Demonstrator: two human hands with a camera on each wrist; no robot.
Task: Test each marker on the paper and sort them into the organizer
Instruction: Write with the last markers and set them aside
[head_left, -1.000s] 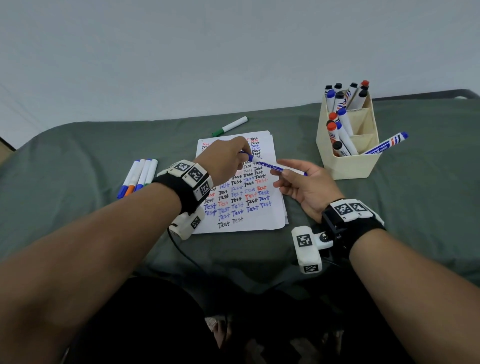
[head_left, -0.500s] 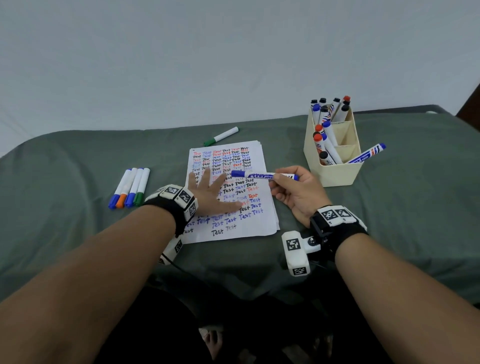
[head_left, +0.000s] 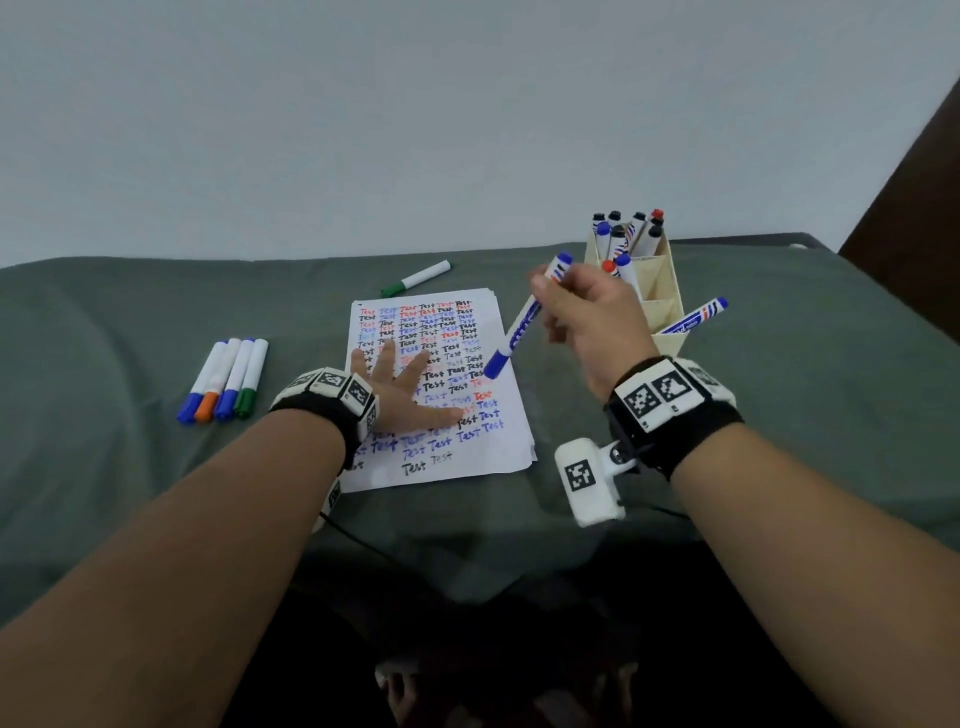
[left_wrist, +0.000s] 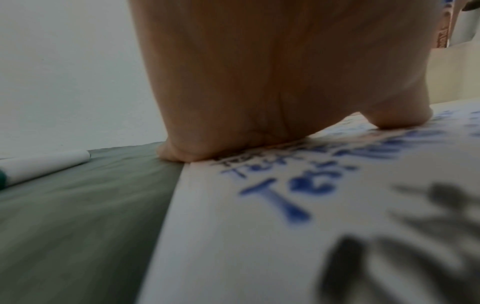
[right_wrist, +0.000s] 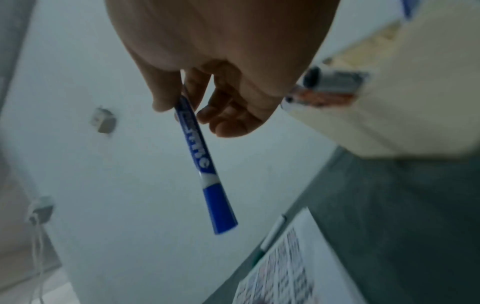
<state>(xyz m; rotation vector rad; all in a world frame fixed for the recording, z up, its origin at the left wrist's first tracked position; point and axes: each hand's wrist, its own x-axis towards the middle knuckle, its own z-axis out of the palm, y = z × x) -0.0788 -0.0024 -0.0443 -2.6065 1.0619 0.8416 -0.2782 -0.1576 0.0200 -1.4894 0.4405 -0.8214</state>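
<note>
My right hand (head_left: 582, 306) is raised above the table and pinches a capped blue marker (head_left: 522, 322) (right_wrist: 200, 162) by its upper half, cap end pointing down toward the paper (head_left: 441, 384). The cream organizer (head_left: 667, 312) stands just right of that hand, with several markers upright in its back compartments. My left hand (head_left: 400, 384) lies flat with fingers spread on the paper, which is covered in rows of "Test" written in red, blue and black (left_wrist: 285, 195).
Several capped markers (head_left: 226, 379) lie in a row left of the paper. A green-capped marker (head_left: 415, 279) lies beyond the paper's top edge. Another blue marker (head_left: 693, 316) leans out of the organizer's front right. Grey-green cloth (head_left: 130, 467) covers the table.
The left hand let go of the marker's cap end and went flat on the paper. The right hand lifted the capped marker up and right, toward the organizer, tilting it steeply.
</note>
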